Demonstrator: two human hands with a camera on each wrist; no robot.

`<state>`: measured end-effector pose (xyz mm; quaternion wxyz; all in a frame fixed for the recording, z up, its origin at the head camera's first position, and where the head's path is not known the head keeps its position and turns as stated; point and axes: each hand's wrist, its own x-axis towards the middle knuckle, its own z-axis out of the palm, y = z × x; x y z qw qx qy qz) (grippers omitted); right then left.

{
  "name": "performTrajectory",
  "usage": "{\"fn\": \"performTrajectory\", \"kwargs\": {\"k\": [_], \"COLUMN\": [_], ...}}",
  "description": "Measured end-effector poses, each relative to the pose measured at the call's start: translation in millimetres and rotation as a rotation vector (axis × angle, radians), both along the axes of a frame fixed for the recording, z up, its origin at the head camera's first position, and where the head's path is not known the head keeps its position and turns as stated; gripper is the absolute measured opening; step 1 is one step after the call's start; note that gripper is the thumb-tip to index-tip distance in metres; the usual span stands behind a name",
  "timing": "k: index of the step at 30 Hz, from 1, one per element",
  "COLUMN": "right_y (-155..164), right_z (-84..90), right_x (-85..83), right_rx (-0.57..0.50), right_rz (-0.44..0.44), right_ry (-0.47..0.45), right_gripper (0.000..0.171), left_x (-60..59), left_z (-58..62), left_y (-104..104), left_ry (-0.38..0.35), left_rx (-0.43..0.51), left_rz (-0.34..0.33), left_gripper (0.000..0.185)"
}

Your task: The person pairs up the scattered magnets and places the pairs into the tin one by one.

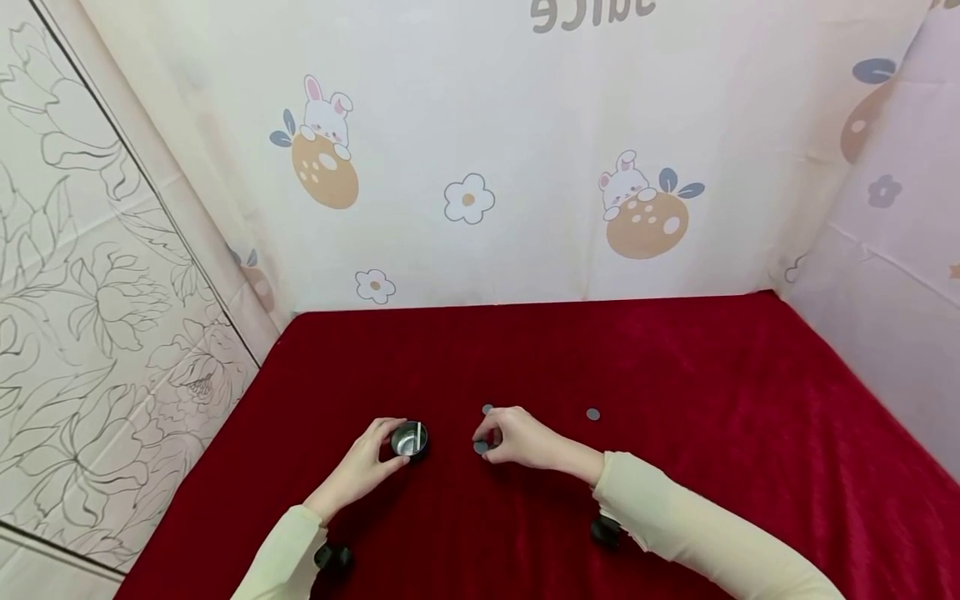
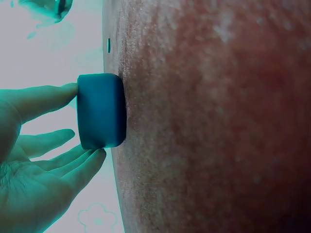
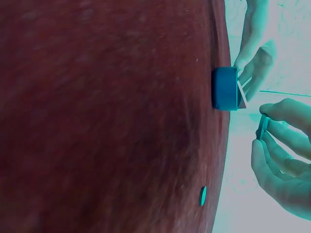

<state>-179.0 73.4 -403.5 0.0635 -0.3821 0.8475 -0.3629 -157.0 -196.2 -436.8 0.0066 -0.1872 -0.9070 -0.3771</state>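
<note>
A small round black bowl [image 1: 409, 440] with a shiny metallic inside stands on the red cloth. A thin white strip [image 1: 418, 437] lies across its opening; in the right wrist view it juts out at a slant. My left hand [image 1: 360, 468] holds the bowl [image 2: 101, 111] from the side, thumb on one wall and fingertips on the opposite one. To the right of the bowl, above the cloth, my right hand [image 1: 525, 439] pinches a flat grey disc [image 3: 262, 127] by its edges, between thumb and fingers.
Just beyond my right hand a second grey disc [image 1: 487, 408] lies on the cloth, partly hidden by the fingers. Farther right lies another grey disc [image 1: 593, 414]. The red cloth [image 1: 675, 358] covers the table, with a printed curtain [image 1: 540, 250] behind and at the sides.
</note>
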Motion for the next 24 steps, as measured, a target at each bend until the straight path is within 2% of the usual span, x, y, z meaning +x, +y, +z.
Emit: {"fn": "performTrajectory", "kwargs": {"k": [8,24], "right_y": [-24.0,-61.1], "right_z": [6.2,1.3], "right_x": [-2.2,-7.2], "right_rx": [-0.056,-0.127], "right_rz": [-0.008,-0.066], "right_ry": [-0.016,-0.101], "right_gripper": [0.018,0.019], "left_x": [-4.8,-9.5], "left_z": [-0.8,1.0], "left_y": [-1.2,-5.3], "left_ry": [-0.062,-0.142], "left_rx": [-0.02,0.073], "left_rz": [0.001,-0.024], "left_gripper": [0.052,0.047]}}
